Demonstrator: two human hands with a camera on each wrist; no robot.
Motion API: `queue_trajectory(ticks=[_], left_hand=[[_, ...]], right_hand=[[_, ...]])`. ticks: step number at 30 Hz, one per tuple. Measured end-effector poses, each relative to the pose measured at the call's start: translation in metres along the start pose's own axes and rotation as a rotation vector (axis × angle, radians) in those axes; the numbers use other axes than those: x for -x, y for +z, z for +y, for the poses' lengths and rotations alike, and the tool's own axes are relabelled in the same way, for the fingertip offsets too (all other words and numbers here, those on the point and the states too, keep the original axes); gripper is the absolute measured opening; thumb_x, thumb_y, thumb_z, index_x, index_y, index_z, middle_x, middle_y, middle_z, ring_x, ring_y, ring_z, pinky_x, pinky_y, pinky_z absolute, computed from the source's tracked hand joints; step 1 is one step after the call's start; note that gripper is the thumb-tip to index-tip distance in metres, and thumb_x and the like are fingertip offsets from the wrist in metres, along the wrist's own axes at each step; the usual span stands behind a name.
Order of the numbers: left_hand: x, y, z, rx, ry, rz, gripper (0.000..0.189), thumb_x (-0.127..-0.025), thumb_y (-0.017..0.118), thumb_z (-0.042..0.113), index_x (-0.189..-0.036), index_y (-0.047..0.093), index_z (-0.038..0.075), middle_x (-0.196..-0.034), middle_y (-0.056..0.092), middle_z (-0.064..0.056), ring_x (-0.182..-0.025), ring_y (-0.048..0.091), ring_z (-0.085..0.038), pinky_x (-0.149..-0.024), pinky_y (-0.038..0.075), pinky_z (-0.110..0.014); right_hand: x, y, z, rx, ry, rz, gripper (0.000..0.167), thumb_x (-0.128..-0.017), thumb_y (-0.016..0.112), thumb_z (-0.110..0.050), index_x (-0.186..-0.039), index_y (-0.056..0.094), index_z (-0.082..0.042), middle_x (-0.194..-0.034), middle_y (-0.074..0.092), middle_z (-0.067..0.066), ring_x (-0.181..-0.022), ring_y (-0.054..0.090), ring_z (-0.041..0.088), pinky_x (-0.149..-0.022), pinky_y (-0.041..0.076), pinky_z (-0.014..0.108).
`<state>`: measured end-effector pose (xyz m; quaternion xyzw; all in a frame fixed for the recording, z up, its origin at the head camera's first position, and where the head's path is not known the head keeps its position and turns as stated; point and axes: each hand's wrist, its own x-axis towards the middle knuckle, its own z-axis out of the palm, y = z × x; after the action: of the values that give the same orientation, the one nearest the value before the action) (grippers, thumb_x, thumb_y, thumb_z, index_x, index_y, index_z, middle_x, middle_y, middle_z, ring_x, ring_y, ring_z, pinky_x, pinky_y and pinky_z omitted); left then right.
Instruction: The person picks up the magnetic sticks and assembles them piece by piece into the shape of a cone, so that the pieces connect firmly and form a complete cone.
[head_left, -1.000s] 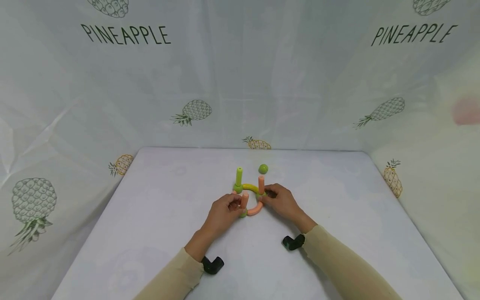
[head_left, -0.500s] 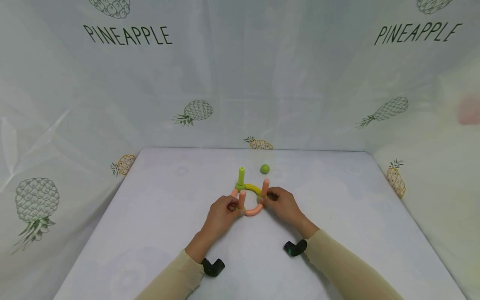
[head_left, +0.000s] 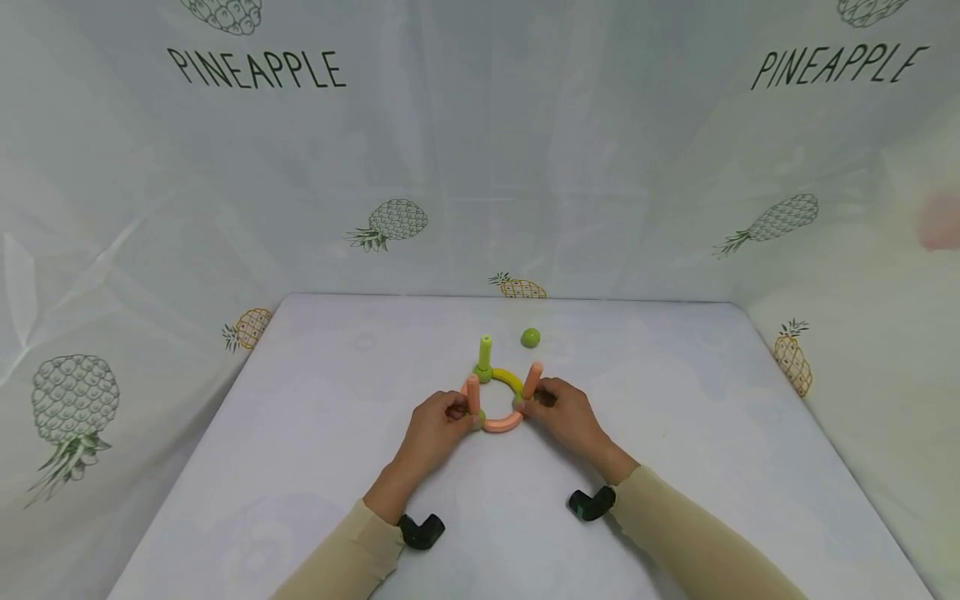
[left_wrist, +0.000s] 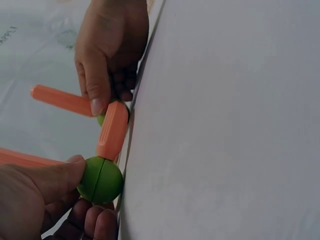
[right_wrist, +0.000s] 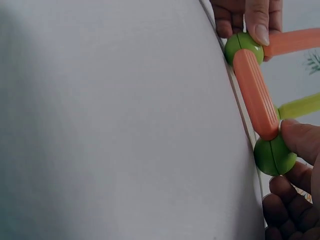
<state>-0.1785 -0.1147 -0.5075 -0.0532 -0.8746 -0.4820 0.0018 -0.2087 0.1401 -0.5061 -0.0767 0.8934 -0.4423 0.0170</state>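
Note:
On the table lies a ring of curved rods joined by green balls, with straight rods rising from the balls. My left hand [head_left: 432,429] pinches the front-left green ball [left_wrist: 102,180], which bears an upright orange rod [head_left: 472,393]. With thumb and fingers, my right hand [head_left: 567,421] holds the right green ball [right_wrist: 275,156], whose orange rod [head_left: 532,377] leans right. Between those balls runs a curved orange rod [head_left: 501,423]. A curved yellow rod [head_left: 508,378] leads to the rear ball [head_left: 483,374], which carries a light-green rod [head_left: 485,352]. My left hand partly hides the ring's left side.
Behind the ring lies a loose green ball [head_left: 531,337]. The white table [head_left: 360,350] ends at a cloth backdrop [head_left: 600,167] printed with pineapples. Black wrist cameras [head_left: 422,531] sit by both sleeves.
My left hand has shifted left with its ball and orange rod. The rod at my right hand has moved slightly right and nearer and leans more. Both hands keep their hold.

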Motion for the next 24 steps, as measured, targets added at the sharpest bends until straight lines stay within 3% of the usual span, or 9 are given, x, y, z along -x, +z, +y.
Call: queue_trajectory(ticks=[17, 24], left_hand=[[-0.002, -0.01, -0.005, 0.01, -0.016, 0.029, 0.032, -0.092, 0.083, 0.021, -0.119, 0.076, 0.008, -0.105, 0.07, -0.001, -0.094, 0.065, -0.012, -0.085, 0.056, -0.029], [-0.001, -0.011, -0.009, 0.05, 0.012, 0.049, 0.033, -0.092, 0.083, 0.02, -0.121, 0.076, 0.007, -0.108, 0.071, -0.003, -0.098, 0.066, -0.015, -0.086, 0.055, -0.03]], right_hand=[[0.005, 0.013, -0.007, 0.042, -0.017, 0.021, 0.029, -0.087, 0.088, -0.035, -0.101, 0.072, -0.016, -0.092, 0.064, 0.001, -0.085, 0.053, 0.016, -0.077, 0.043, 0.032], [0.005, 0.016, -0.005, 0.05, -0.013, 0.023, 0.03, -0.087, 0.088, -0.037, -0.1, 0.072, -0.016, -0.092, 0.066, -0.001, -0.084, 0.055, 0.015, -0.077, 0.045, 0.032]])
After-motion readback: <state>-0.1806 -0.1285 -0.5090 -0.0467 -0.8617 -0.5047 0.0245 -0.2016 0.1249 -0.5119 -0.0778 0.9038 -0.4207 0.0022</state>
